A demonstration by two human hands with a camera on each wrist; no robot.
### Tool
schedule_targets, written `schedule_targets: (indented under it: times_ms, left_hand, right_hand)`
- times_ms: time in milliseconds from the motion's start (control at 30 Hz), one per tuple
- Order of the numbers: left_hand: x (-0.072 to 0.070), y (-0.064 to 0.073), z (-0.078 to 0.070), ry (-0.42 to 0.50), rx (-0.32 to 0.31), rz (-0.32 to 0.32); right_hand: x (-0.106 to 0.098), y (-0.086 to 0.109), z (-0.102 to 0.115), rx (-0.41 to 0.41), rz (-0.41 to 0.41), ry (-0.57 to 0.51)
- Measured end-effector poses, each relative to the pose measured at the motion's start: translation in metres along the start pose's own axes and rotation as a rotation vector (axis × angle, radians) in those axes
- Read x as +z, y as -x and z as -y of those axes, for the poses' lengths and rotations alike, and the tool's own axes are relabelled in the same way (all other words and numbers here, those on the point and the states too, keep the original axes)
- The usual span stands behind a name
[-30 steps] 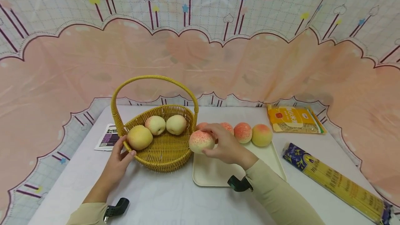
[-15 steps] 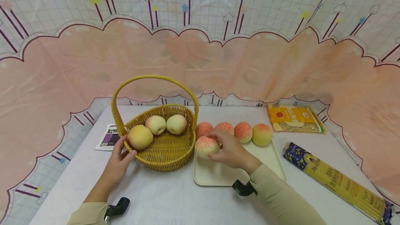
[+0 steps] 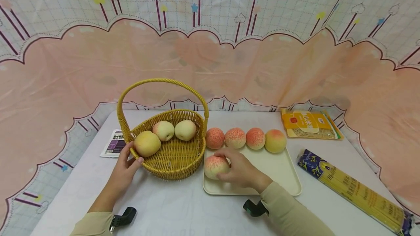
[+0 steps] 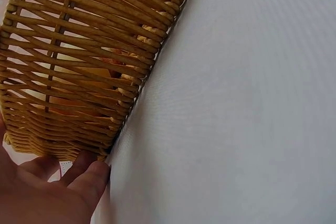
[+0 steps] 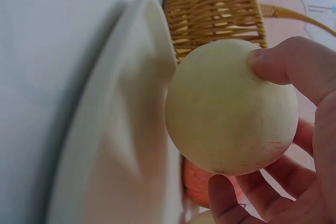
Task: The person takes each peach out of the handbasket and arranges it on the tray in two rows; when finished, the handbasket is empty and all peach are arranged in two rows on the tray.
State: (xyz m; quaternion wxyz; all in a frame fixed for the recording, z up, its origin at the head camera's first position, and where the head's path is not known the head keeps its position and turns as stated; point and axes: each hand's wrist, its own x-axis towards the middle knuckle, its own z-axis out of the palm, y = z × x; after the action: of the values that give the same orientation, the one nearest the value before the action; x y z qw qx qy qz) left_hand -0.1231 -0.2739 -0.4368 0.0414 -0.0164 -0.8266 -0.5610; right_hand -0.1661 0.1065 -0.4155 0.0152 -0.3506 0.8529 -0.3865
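My right hand (image 3: 241, 168) grips a pale yellow peach with red speckles (image 3: 216, 167) between thumb and fingers. In the head view this peach overlaps the front left part of a cream tray (image 3: 272, 183). The right wrist view shows the peach's pale side (image 5: 231, 108) close by the tray's rim. My left hand (image 3: 126, 166) holds the left side of a yellow wicker basket (image 3: 174, 163), thumb at the rim. Its fingers (image 4: 86, 179) lie against the weave in the left wrist view. Inside the basket are a yellow peach (image 3: 147, 144) and two paler ones (image 3: 163, 131).
Several peaches stand in a row along the tray's back edge, from a red one (image 3: 214, 138) to a yellow one (image 3: 275, 141). Rightward lie an orange grain bag (image 3: 310, 125) and a long pasta packet (image 3: 354, 192). A white-and-purple packet (image 3: 113, 144) lies left of the basket.
My right hand has brought the peach from beside the basket's right rim toward the tray's front left, uncovering the back row. My left hand and the basket have stayed put.
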Motion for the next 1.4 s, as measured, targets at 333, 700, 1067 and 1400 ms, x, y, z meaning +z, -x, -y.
schedule_targets:
  times_ms: [333, 700, 1067, 1400]
  left_hand:
    - [0.0, 0.0, 0.0, 0.004, -0.013, 0.006]
    - [0.0, -0.001, 0.0, 0.011, -0.018, 0.008]
    - [-0.001, -0.001, 0.002, 0.012, -0.03, 0.007]
    - [0.0, 0.0, 0.0, 0.032, -0.038, 0.006]
  right_hand:
    - [0.009, 0.007, 0.005, -0.001, 0.042, -0.005]
    - [0.01, 0.014, 0.013, 0.015, 0.08, 0.01]
    - [0.009, 0.018, 0.015, 0.033, 0.09, -0.001]
    - [0.008, 0.021, 0.012, 0.033, 0.104, -0.05]
